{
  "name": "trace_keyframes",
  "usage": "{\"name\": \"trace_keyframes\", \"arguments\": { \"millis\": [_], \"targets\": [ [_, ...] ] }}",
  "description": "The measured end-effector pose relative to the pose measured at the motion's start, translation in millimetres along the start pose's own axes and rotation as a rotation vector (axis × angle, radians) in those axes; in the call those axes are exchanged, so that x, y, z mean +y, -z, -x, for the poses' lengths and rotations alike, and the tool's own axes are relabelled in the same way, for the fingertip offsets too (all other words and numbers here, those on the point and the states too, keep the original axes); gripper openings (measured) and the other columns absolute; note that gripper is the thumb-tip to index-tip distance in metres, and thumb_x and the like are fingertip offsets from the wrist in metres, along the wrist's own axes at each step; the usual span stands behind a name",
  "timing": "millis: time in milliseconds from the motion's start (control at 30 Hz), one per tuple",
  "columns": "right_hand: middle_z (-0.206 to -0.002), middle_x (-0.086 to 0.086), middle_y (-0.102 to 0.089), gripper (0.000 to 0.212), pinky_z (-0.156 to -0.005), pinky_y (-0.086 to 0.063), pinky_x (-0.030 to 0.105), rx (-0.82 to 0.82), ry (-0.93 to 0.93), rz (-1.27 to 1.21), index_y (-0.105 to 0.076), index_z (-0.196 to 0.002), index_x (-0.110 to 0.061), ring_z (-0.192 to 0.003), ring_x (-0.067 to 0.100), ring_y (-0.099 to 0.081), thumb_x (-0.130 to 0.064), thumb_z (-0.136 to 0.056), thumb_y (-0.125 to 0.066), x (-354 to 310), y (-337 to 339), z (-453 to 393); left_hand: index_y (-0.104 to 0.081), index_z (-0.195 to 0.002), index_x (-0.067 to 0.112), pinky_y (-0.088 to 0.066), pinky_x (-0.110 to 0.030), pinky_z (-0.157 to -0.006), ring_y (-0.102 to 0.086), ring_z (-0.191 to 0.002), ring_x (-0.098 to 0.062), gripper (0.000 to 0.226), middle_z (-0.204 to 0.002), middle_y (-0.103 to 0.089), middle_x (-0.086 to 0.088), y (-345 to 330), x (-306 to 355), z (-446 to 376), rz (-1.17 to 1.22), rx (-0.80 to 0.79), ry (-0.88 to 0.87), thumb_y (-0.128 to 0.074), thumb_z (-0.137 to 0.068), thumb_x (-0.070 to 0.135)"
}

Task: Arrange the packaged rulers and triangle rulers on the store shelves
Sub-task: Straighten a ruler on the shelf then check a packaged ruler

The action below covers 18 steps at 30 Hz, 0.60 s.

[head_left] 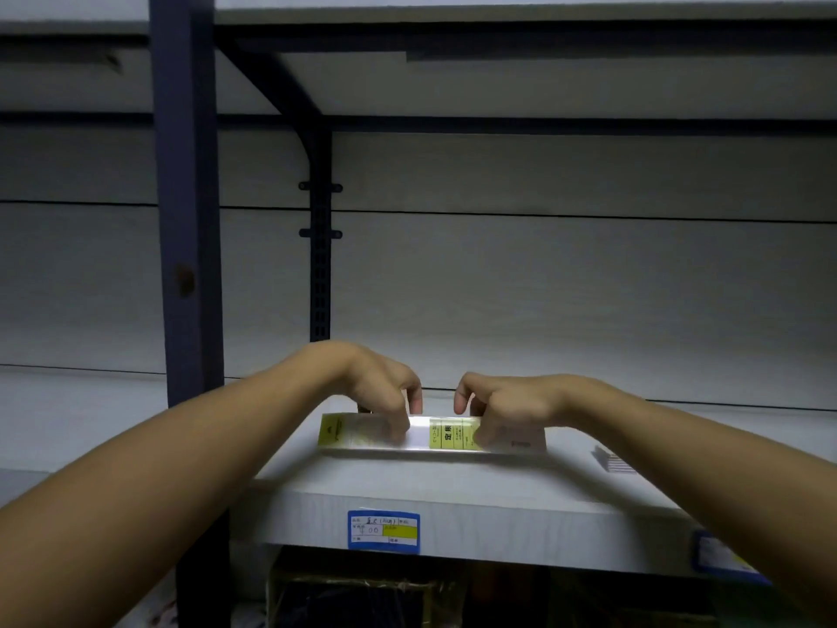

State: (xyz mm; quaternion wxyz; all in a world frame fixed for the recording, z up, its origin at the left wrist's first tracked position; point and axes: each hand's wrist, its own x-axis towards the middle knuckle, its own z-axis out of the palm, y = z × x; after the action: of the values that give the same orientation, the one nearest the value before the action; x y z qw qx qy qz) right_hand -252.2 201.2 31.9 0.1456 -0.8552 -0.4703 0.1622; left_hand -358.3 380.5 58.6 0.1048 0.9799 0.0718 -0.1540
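While the clear plastic pack of rulers with yellow-green labels [430,435] is lying lengthwise near the front edge of the pale grey shelf [453,505], the left hand [380,387] and right hand [507,407] are each pinching it with curled fingers, seemingly squaring it to that edge above the blue price tag [383,531].

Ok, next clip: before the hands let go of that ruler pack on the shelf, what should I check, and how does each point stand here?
1. Ruler pack lying flat on the shelf: ok, it rests lengthwise along the board.
2. Pack clear of the front edge: ok, bare board shows in front of it.
3. Left hand and right hand both on the pack: ok, fingers curl down onto it.
4. Pack lined up with the blue price label: ok, roughly above it.
5. Pack clear of the striped item to its right: ok, apart.
6. More packs stacked beneath: cannot tell.
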Motion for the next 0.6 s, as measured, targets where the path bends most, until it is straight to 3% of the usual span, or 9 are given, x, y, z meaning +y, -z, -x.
{"name": "trace_keyframes", "arguments": {
  "millis": [100,267,367,500,600],
  "targets": [
    [-0.113,0.011,-0.063,0.03,-0.072,-0.044,0.032,-0.039,-0.059,-0.008,-0.054,-0.109,-0.019,-0.087,0.017,-0.055,-0.008,-0.084,-0.065,2,-7,-5,-0.054,-0.113,0.021,-0.053,-0.037,-0.092,-0.06,-0.108,-0.025,0.034,-0.113,-0.059,-0.003,-4,2,-4,-0.025,-0.066,-0.014,-0.072,-0.084,0.019],
    [-0.102,0.013,-0.059,0.038,-0.058,-0.042,0.029,-0.058,-0.068,-0.137,-0.053,-0.107,-0.014,-0.081,0.023,-0.053,-0.015,-0.071,-0.065,3,-13,-6,-0.058,-0.104,0.022,-0.054,-0.034,-0.086,-0.06,-0.098,-0.02,0.029,-0.107,-0.061,-0.002,-6,-4,-11,-0.032,-0.036,-0.063,-0.076,-0.081,0.02],
    [-0.096,0.013,-0.055,0.025,-0.055,-0.04,0.028,-0.065,-0.063,-0.153,-0.052,-0.106,-0.013,-0.073,0.02,-0.051,-0.007,-0.083,-0.059,4,-13,-7,-0.062,-0.106,0.022,-0.054,-0.032,-0.086,-0.059,-0.099,-0.017,0.025,-0.108,-0.061,0.0,-3,-5,-12,-0.024,-0.039,-0.072,-0.074,-0.084,0.02],
    [-0.089,0.004,-0.057,0.015,-0.063,-0.039,0.032,-0.053,-0.044,-0.102,-0.054,-0.1,-0.018,-0.077,0.018,-0.05,-0.015,-0.086,-0.051,8,-14,-8,-0.067,-0.109,0.021,-0.05,-0.024,-0.082,-0.058,-0.094,-0.01,0.022,-0.106,-0.063,0.005,-2,-6,-12,-0.046,-0.028,-0.085,-0.068,-0.088,0.018],
    [-0.101,0.001,-0.055,0.014,-0.086,-0.043,0.04,0.043,0.018,0.273,-0.054,-0.096,-0.026,-0.092,0.02,-0.051,-0.034,-0.094,-0.043,18,-17,-15,-0.069,-0.115,0.018,-0.051,-0.025,-0.081,-0.061,-0.098,-0.014,0.033,-0.112,-0.067,0.001,-11,-8,-16,-0.093,0.029,-0.069,-0.061,-0.085,0.007]
  ]
}}
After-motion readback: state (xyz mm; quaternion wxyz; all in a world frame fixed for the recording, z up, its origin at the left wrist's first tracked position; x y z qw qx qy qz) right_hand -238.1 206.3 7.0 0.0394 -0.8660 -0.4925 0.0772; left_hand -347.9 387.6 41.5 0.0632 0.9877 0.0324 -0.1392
